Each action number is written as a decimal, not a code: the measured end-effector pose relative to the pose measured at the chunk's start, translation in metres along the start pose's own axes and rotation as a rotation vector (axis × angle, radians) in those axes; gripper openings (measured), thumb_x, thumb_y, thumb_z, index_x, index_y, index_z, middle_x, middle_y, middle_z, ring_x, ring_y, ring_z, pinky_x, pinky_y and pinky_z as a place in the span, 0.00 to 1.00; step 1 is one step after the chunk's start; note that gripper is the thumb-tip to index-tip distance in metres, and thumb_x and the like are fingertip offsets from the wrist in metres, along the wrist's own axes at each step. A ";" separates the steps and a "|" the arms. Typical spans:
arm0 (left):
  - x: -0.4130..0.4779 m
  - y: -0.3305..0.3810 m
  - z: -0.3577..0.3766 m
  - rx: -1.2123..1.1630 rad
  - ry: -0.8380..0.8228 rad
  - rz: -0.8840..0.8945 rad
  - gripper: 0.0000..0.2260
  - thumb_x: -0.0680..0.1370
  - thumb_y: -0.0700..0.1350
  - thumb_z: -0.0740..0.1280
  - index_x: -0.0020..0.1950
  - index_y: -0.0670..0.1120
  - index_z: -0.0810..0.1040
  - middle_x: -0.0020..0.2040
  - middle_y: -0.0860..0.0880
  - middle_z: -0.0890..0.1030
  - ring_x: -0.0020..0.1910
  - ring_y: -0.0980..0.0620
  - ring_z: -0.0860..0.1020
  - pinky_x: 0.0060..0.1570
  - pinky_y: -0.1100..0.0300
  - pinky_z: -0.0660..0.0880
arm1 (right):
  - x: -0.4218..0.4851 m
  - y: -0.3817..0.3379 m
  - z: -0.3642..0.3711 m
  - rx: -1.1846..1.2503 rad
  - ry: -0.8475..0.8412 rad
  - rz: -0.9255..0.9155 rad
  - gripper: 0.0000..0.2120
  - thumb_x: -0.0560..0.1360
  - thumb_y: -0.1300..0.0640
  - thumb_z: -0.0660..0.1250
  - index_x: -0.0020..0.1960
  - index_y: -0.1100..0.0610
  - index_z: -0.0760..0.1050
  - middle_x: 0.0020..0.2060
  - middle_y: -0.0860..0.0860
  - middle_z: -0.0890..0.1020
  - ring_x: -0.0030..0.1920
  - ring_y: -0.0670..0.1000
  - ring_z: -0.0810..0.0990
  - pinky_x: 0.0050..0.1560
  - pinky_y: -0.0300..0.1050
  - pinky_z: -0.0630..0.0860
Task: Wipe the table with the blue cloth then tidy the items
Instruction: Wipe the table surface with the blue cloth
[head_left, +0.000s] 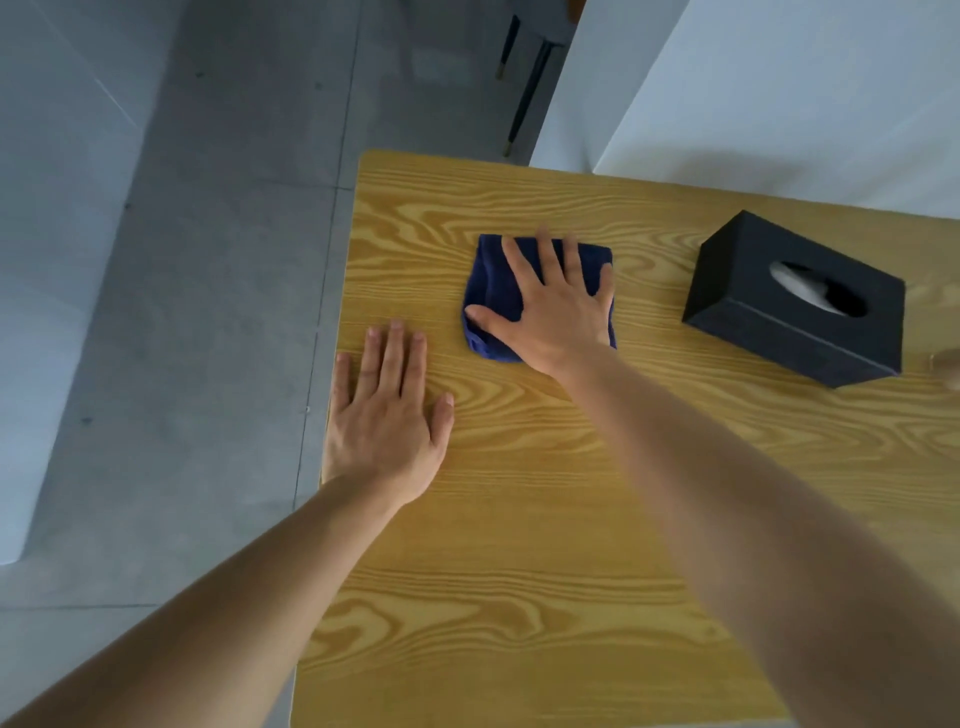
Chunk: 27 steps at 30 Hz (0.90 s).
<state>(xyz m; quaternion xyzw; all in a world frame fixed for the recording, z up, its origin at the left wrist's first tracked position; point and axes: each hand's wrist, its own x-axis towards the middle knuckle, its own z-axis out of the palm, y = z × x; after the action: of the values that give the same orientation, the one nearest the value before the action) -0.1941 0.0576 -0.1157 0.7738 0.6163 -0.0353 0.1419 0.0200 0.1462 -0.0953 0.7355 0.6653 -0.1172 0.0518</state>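
A folded dark blue cloth (491, 291) lies on the yellow wood-grain table (519, 519), left of centre towards the far edge. My right hand (550, 306) presses flat on top of it, fingers spread, covering most of the cloth. My left hand (387, 410) rests flat on the bare tabletop near the left edge, fingers apart, holding nothing. A black tissue box (795, 301) with a white tissue in its oval slot stands to the right of the cloth.
The table's left edge drops to a grey tiled floor (182, 312). White panels (779, 104) rise behind the far edge. Dark chair legs (524, 93) stand on the floor beyond. A blurred pale object (948, 364) shows at the right border.
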 end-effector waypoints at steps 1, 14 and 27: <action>0.000 0.000 0.000 0.005 0.003 -0.003 0.33 0.84 0.64 0.37 0.85 0.48 0.37 0.86 0.46 0.37 0.85 0.46 0.36 0.83 0.42 0.40 | -0.004 0.000 0.003 0.008 0.009 0.004 0.47 0.71 0.17 0.44 0.84 0.38 0.42 0.86 0.50 0.43 0.85 0.58 0.40 0.78 0.74 0.40; -0.004 0.003 -0.001 0.040 0.030 -0.021 0.34 0.84 0.64 0.39 0.86 0.49 0.41 0.87 0.47 0.43 0.86 0.46 0.41 0.83 0.43 0.42 | -0.139 0.003 0.044 0.057 0.058 -0.014 0.41 0.74 0.21 0.44 0.84 0.35 0.45 0.86 0.49 0.46 0.85 0.57 0.41 0.79 0.72 0.42; -0.097 0.029 0.000 0.004 0.034 0.064 0.34 0.84 0.67 0.41 0.86 0.52 0.41 0.86 0.49 0.38 0.85 0.46 0.39 0.83 0.41 0.41 | -0.286 0.005 0.081 0.074 0.080 -0.069 0.37 0.80 0.28 0.46 0.85 0.40 0.45 0.86 0.49 0.46 0.85 0.55 0.42 0.82 0.64 0.43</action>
<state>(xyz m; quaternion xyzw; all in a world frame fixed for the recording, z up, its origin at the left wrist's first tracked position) -0.1895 -0.0399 -0.0881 0.7938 0.5936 -0.0188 0.1310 -0.0080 -0.1497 -0.1052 0.7178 0.6868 -0.1140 -0.0063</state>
